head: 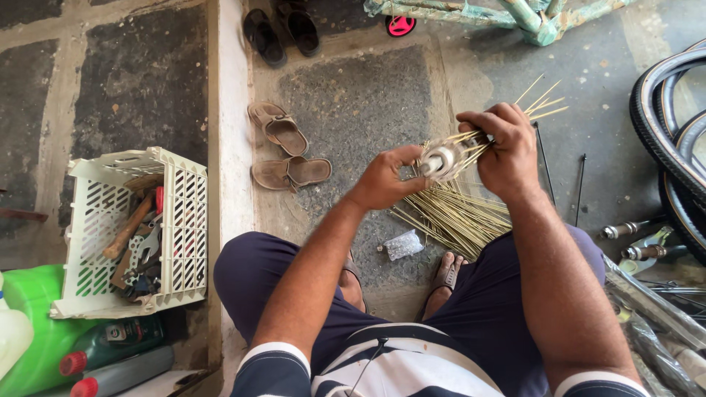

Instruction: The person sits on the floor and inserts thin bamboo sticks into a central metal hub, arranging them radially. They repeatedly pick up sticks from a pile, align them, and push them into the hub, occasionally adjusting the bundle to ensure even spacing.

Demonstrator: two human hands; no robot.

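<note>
Fingers [406, 158] of left hand [384, 179] pinched on the near side of a silver wheel hub [442, 160], held up above the floor between the knees. Right hand [507, 147] fingers clenched around the hub's far side and the brass-coloured spokes [540, 103] fanning out of it up and to the right. Loose spoke bundle [456, 213] lies on the stone floor [353, 95] right under the hands, small clear plastic bag [404, 245] just beside its near end. Two brown sandals [287, 151] to the left of the hands, dark pair [282, 29] further up. White plastic crate [140, 231] at left, well apart, holds a hammer and wrenches. Green jug [33, 323] and bottles beside the crate. Tyres [673, 140] at right edge, axle parts [632, 239] near them.
</note>
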